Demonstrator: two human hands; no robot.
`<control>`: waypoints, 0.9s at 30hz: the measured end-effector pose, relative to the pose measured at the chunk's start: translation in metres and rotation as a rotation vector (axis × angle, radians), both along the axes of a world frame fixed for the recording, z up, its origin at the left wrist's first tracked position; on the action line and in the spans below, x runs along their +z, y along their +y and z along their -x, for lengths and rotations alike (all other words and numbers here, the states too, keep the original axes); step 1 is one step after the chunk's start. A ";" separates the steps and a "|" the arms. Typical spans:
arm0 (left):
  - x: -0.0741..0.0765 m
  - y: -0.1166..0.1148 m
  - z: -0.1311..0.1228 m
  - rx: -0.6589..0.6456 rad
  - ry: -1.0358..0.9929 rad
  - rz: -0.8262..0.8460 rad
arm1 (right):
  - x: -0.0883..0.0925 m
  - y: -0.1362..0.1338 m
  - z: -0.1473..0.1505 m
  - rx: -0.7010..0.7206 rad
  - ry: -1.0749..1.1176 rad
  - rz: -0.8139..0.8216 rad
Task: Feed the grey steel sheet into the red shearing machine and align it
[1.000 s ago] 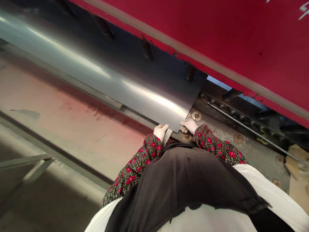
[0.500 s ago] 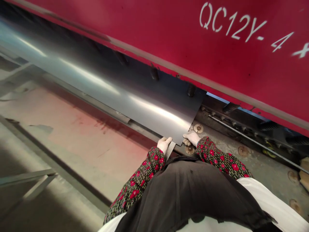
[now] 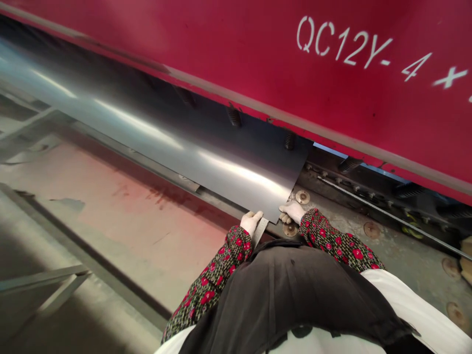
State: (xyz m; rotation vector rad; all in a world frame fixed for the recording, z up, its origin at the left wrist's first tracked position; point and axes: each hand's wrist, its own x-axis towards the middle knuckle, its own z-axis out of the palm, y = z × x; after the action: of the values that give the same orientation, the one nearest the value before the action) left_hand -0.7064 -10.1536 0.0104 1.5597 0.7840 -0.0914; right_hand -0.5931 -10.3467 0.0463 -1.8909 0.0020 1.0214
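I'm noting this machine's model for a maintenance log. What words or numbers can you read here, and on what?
"QC12Y- 4 ×": white stencilled characters on the red machine housing; further characters run out of view.
Markings on the steel rule: too small to read.

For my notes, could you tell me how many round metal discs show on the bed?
5. Two discs by the sheet: one beyond its corner, one below the right hand; one further right; two at far right. The sheet may hide more.
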 end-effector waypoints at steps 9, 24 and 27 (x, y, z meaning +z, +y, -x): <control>-0.003 -0.005 -0.005 0.034 -0.007 0.035 | 0.004 0.004 0.005 -0.118 0.038 -0.016; -0.013 -0.001 -0.004 -0.001 -0.024 0.010 | -0.012 0.005 0.003 -0.092 0.033 -0.031; -0.010 0.003 -0.002 -0.026 -0.010 -0.004 | -0.010 0.007 0.004 -0.068 0.004 -0.017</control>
State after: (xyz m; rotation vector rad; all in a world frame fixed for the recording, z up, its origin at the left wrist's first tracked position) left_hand -0.7046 -10.1506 0.0007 1.5731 0.7567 -0.1014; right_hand -0.5967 -10.3397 0.0358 -1.8608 0.0593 0.9755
